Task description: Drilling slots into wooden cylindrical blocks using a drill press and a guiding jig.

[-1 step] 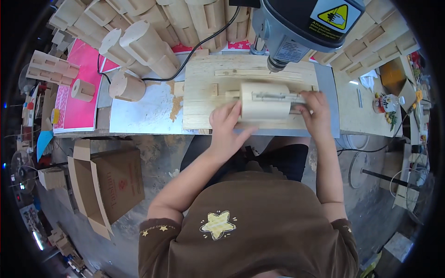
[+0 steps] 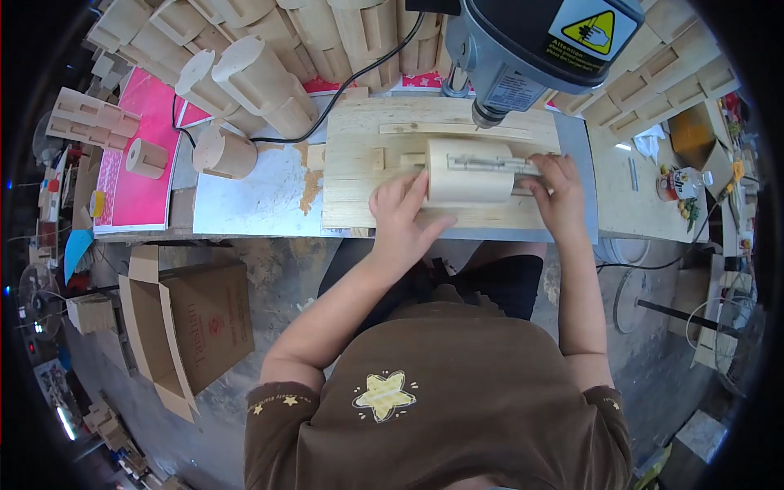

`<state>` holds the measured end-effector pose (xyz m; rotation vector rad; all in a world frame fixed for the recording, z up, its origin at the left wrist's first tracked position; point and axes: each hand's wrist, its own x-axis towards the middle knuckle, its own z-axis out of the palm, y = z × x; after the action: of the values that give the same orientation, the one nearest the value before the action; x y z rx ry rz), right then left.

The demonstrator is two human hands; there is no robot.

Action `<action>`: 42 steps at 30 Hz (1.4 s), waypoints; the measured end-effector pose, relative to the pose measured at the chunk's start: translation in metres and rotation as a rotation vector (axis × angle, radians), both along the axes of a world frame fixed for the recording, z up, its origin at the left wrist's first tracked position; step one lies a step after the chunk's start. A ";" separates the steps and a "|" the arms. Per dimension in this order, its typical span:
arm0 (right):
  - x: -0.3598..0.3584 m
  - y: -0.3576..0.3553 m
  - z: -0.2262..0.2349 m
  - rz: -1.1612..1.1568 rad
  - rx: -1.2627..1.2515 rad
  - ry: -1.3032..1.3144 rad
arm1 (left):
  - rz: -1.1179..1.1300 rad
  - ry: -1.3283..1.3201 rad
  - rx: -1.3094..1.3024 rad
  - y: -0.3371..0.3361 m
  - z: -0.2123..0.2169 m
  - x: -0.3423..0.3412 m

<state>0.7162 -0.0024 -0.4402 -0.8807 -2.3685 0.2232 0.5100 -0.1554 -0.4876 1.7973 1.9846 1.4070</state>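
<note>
I see 1 pale wooden cylinder (image 2: 474,184) lying over a board (image 2: 351,192), long axis left to right. The left hand (image 2: 399,219), thumb spread, touches its left end; the right hand (image 2: 560,200) curls rightward of it, pinching or not, I cannot tell.

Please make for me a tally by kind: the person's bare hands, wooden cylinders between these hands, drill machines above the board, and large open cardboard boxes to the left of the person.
Bare hands: 2 (left hand, right hand)
Wooden cylinder between them: 1
Drill machine: 1
Large open cardboard box: 1
Total: 5
</note>
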 end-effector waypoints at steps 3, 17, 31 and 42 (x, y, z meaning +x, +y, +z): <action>-0.012 0.024 -0.003 -0.021 -0.030 0.016 | 0.065 0.077 -0.030 0.027 -0.002 -0.010; -0.022 0.039 0.033 0.108 -0.436 0.825 | 0.105 0.111 -0.115 0.038 -0.021 -0.049; -0.043 0.028 0.172 -0.156 0.101 0.300 | 0.073 0.089 -0.164 0.040 -0.019 -0.047; -0.025 -0.019 0.055 0.015 0.059 0.470 | 0.074 0.108 -0.128 0.039 -0.025 -0.050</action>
<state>0.6910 -0.0214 -0.3855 -0.6929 -1.9343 0.3259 0.4600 -0.1163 -0.5126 1.7967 2.1613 1.1945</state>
